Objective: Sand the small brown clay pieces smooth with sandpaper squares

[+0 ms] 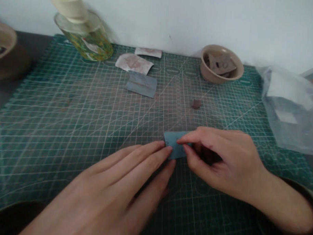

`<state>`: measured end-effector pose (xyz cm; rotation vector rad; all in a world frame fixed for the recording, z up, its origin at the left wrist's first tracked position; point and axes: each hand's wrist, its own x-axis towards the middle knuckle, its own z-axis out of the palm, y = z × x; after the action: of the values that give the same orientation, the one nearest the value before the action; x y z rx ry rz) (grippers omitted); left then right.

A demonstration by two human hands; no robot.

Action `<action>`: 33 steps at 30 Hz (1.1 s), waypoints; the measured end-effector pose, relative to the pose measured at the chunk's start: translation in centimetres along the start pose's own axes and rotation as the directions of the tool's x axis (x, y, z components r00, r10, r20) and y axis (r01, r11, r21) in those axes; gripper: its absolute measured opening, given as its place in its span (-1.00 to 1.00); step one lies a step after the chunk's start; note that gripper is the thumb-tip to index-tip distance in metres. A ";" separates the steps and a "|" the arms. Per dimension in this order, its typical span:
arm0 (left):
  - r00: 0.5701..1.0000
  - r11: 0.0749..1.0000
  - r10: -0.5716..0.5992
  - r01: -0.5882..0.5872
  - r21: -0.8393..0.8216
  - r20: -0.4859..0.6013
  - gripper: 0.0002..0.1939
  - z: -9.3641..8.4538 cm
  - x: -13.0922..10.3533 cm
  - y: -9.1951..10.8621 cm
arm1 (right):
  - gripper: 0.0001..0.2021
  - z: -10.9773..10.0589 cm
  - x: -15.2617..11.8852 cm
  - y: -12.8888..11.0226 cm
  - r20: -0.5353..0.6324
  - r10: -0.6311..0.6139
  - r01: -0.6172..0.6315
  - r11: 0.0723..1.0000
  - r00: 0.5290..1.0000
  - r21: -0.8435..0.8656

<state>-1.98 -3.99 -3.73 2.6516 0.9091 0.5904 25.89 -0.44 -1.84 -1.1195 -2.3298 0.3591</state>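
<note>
Currently, the blue sheet (173, 136) lies on the green mat (94, 122) over the bench (42, 50), well in front of the bowl (204, 66) and to its left, on the person's side. As far as the picture shows, handling of this piece is under way and not finished: both hands are on it, and its visible part looks flat and whole, with no fold or cut line across it (some small dark marks sit near its left edge). Away from the hands, and left of the bowl, lie a creased grey sheet (144, 84) and two stained scraps (134, 63) (148, 52); a brown chunk (196, 104) rests in front of the bowl, untouched, and flat brown pieces (221, 63) are piled inside it. The blue sheet's long axis seems to run left to right, roughly across the person's view, its short left edge turned away from the bowl; the right end is hidden, so its full length cannot be told. The left hand (110, 188) keeps its fingers close side by side, tips at that left edge, the thumb apart from them at the near edge; whether they grip cannot be told. The right hand (227, 161) has forefinger and thumb tips nearly together over the sheet's right part, though what, if anything, is pinched there cannot be seen.
</note>
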 end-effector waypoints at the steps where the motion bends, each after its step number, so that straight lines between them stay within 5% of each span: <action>1: 1.000 0.999 0.019 -0.020 0.026 0.019 -0.38 0.0 0.0 0.0 | -0.86 0.0 0.0 0.0 -0.002 0.001 -0.001 1.000 1.000 0.001; 13: 0.999 0.998 0.033 -0.033 0.058 0.013 -0.50 0.0 0.6 0.4 | -0.85 -0.3 0.5 0.3 -0.145 0.148 -0.151 0.988 0.978 -0.008; 20: 0.994 0.987 0.088 -0.077 0.139 -0.069 -0.60 0.3 1.3 0.2 | -0.61 0.2 0.1 1.4 -0.055 0.106 -0.107 0.994 0.993 -0.009; 25: 0.991 0.988 0.077 -0.061 0.145 -0.111 -0.63 -0.1 2.1 0.2 | -0.66 0.2 0.3 1.5 -0.043 0.096 -0.094 0.994 0.994 0.049; 28: 0.992 0.986 0.034 -0.014 0.165 -0.119 -0.63 -0.2 2.3 0.1 | -0.79 0.1 0.5 1.7 -0.139 0.109 -0.103 0.993 0.984 0.051; 33: 0.994 0.988 -0.019 0.035 0.149 -0.104 -0.61 0.1 2.2 -0.3 | -0.70 0.3 0.9 3.5 -0.247 0.133 -0.150 0.987 0.960 -0.052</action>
<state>-0.55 -2.39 -3.26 2.7586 1.0562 0.6814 27.53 2.46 -3.34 -1.2921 -2.0682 0.1803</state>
